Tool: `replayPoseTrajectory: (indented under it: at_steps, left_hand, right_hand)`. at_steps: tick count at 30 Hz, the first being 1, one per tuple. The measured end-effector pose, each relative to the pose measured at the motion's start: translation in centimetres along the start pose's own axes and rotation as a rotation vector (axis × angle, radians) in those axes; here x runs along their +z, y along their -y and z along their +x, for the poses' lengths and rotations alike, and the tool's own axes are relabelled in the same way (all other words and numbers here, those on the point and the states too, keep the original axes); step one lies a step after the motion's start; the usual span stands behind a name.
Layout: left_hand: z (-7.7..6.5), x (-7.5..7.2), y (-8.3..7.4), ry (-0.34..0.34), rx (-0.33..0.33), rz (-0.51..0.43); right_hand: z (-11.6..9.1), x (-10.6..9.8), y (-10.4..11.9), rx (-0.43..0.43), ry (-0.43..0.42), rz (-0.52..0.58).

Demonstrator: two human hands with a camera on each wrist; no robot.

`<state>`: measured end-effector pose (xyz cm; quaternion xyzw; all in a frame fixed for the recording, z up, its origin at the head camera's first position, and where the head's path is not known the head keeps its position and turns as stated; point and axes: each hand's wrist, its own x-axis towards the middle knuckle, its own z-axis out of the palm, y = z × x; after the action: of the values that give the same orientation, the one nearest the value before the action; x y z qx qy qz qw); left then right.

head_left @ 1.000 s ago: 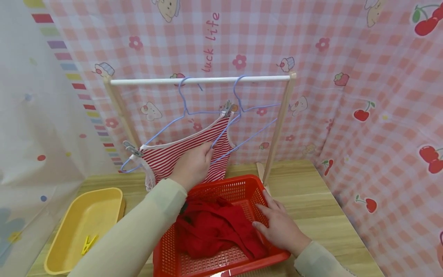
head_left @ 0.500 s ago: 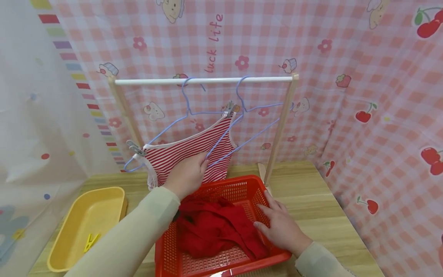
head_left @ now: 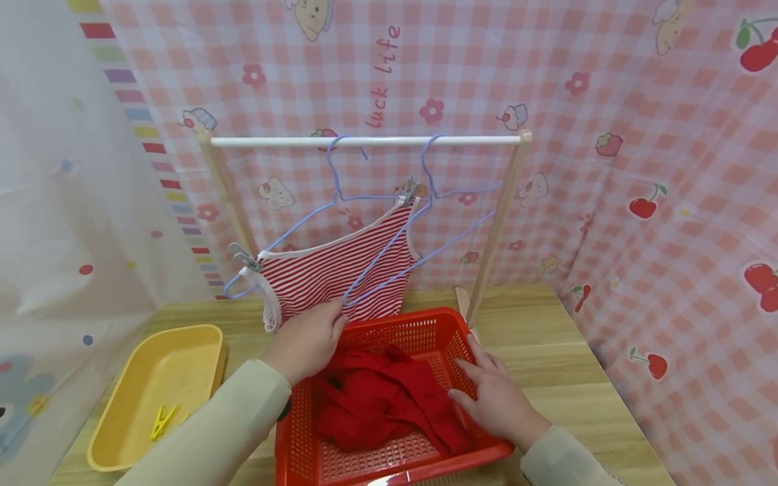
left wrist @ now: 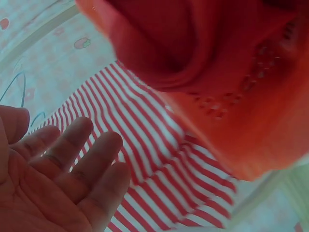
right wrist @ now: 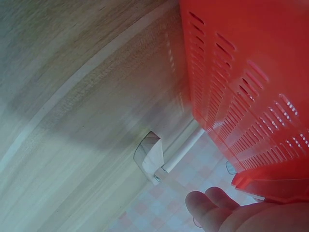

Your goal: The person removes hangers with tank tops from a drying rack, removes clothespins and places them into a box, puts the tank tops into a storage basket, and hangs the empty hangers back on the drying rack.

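My left hand is just below the left end of a blue wire hanger, in front of a striped garment. In the left wrist view its fingers are extended with nothing between them; whether a fingertip touches the hanger I cannot tell. The red-and-white striped garment hangs tilted from another blue hanger, held by grey clips. My right hand rests over the right rim of a red basket, fingers fairly straight. Crumpled red cloth lies inside the basket.
Both hangers hook over the white bar of a wooden-post rack. At left stands a yellow tray with a yellow clothespin. Checked pink sheeting encloses the back and right of the wooden table.
My left hand has moved down and left from the front hanger's left side, uncovering its end. The right hand stays on the basket rim. The view has shifted slightly.
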<state>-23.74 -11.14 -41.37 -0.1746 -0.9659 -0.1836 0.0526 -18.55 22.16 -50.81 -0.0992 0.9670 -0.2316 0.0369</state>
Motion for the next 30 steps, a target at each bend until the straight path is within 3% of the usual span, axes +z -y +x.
replayPoseTrajectory:
  at_steps: [11, 17, 22, 30]
  left_hand:
    - [-5.6, 0.8, 2.4, 0.071, -0.068, 0.036]
    - [-8.6, 1.7, 3.7, 0.163, -0.126, 0.038]
    - [-10.2, 3.0, 4.7, 0.215, -0.137, 0.024]
    - [-11.3, 4.8, 5.3, 0.183, -0.168, -0.032]
  right_hand:
    - [0.0, 0.1, 0.1, -0.008, -0.002, -0.019]
    - [-0.1, -0.1, 0.3, -0.002, 0.013, -0.026]
    - [-0.1, -0.2, 0.3, -0.010, 0.021, -0.037]
    - [-0.1, -1.1, 0.2, -0.041, 0.102, -0.023]
